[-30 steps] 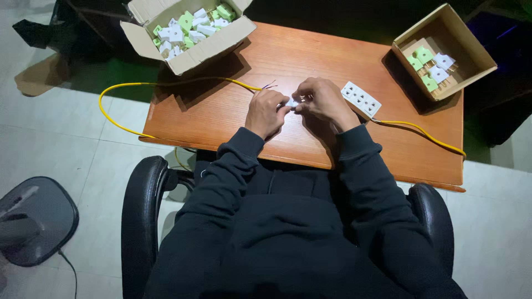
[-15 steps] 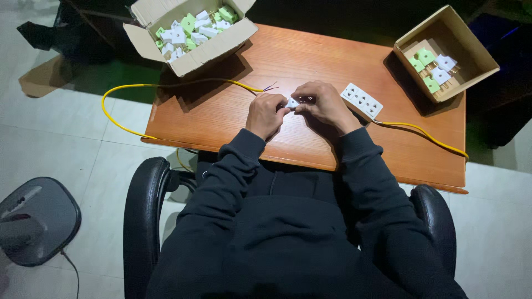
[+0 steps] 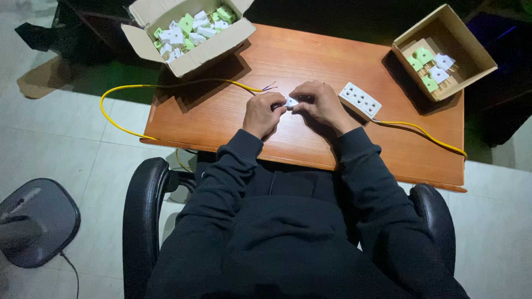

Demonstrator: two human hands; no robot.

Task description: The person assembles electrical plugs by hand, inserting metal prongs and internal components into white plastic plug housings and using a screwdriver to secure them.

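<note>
Small white plug [image 3: 291, 102] pinched between left hand [image 3: 262, 113] and right hand [image 3: 320, 105] fingers, both closed on it; yellow cable [image 3: 183, 84] end lain just left.

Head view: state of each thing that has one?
Left hand: gripping the small white plug.
Right hand: gripping the same plug.
Yellow cable: loose, bare wire end near the hands.
White socket strip: flat on table, untouched.
Left box: flaps open, full of plugs.
Right box: open, few plugs.

Hands [image 3: 293, 108] shifted slightly; view drifted left.
</note>
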